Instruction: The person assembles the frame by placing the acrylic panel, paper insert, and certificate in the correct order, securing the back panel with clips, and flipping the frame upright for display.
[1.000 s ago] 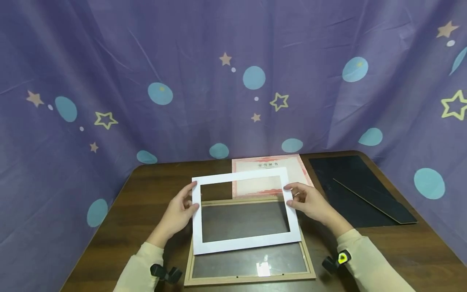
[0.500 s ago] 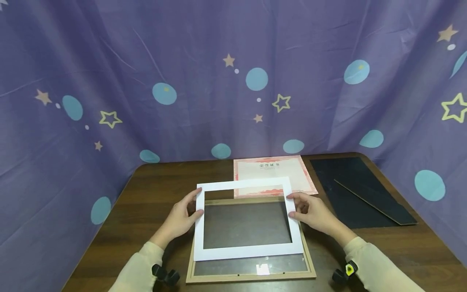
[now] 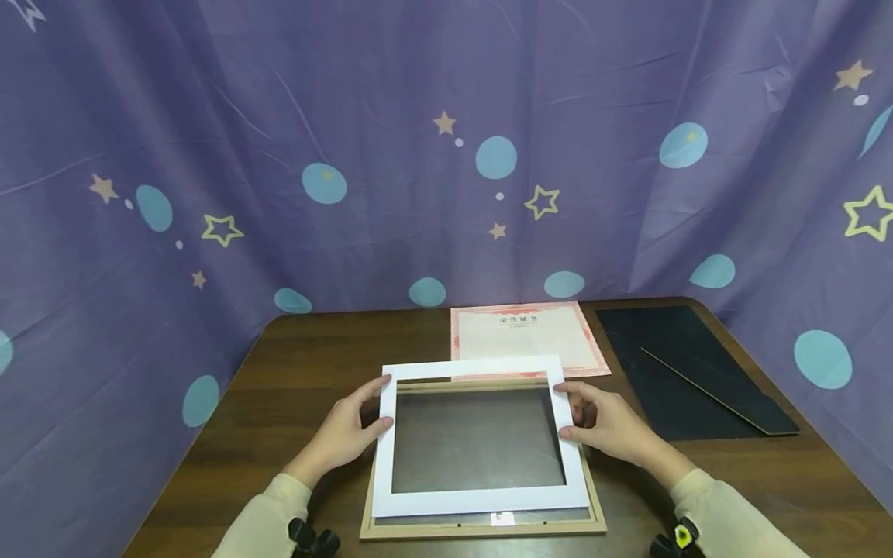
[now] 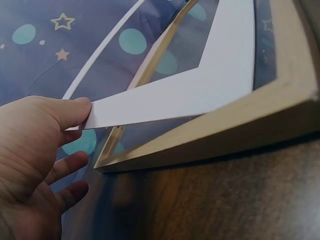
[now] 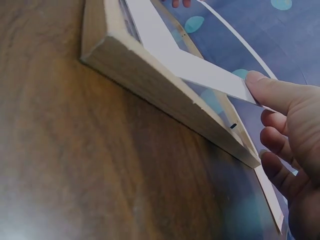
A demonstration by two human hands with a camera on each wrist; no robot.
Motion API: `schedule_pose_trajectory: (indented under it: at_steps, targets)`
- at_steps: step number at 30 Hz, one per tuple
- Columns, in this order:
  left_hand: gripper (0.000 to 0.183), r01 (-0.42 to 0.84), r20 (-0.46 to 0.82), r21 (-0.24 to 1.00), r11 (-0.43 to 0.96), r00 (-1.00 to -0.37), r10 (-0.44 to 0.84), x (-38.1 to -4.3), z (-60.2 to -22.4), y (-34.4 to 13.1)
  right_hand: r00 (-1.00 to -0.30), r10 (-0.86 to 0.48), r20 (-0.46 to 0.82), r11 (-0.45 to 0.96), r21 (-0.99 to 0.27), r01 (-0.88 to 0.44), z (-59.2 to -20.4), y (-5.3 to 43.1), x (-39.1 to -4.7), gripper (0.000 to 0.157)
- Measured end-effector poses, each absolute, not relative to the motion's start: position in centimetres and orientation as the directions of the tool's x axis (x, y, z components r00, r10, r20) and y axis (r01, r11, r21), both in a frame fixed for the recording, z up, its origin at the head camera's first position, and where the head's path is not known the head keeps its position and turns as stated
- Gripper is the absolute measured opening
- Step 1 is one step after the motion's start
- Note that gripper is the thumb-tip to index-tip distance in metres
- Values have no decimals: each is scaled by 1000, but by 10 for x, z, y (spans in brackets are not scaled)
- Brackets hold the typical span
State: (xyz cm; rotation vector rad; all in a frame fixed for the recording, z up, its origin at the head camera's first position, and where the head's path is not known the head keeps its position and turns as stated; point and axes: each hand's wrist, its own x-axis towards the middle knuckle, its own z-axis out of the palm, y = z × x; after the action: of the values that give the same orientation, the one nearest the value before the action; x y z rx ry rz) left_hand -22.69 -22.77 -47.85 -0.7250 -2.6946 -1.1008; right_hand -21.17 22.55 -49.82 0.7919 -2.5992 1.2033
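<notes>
A white picture mat (image 3: 481,501), a flat rectangular border with a large opening, is held at both sides over a light wooden picture frame (image 3: 481,532). My left hand (image 3: 345,426) pinches its left edge between thumb and fingers. On the opposite edge my right hand (image 3: 608,425) pinches it the same way. Both wrist views show the mat tilted, its near side low by the frame and its far side raised. The wooden frame (image 4: 210,132) lies flat on the table, with a clear, reflective pane (image 3: 502,518) inside it.
Behind the frame lies a certificate sheet (image 3: 523,333) with a red-patterned border. To the right is a black backing board (image 3: 649,333) with a raised flap (image 3: 739,395). A purple curtain (image 3: 391,155) hangs behind the brown table (image 3: 293,364).
Both hands have brought the mat down and toward me, so it covers more of the wooden frame. More of the certificate shows behind it. The head view has shifted slightly.
</notes>
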Motion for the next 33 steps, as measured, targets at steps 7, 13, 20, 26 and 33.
schedule_pose_trajectory:
  at_steps: [7, 13, 20, 26, 33]
  targets:
    - [67, 496, 310, 609, 619, -867, 390, -223, -483, -226, -860, -416, 296, 565, -656, -500, -501, 229, -206, 63]
    - [68, 488, 303, 614, 621, -871, 386, -221, -486, -225, -858, -426, 288, 560, -661, -499, -505, 230, -203, 62]
    - [68, 478, 282, 601, 640, -876, 390, -219, -488, -224, -838, -445, 316, 526, -665, -530, -509, 232, -204, 58]
    - [68, 482, 290, 597, 642, -875, 387, -220, -490, -223, -828, -461, 318, 508, -671, -541, -512, 232, -204, 57]
    - [69, 466, 272, 618, 633, -882, 384, -222, -491, -223, -834, -457, 309, 516, -672, -531, -514, 233, -205, 57]
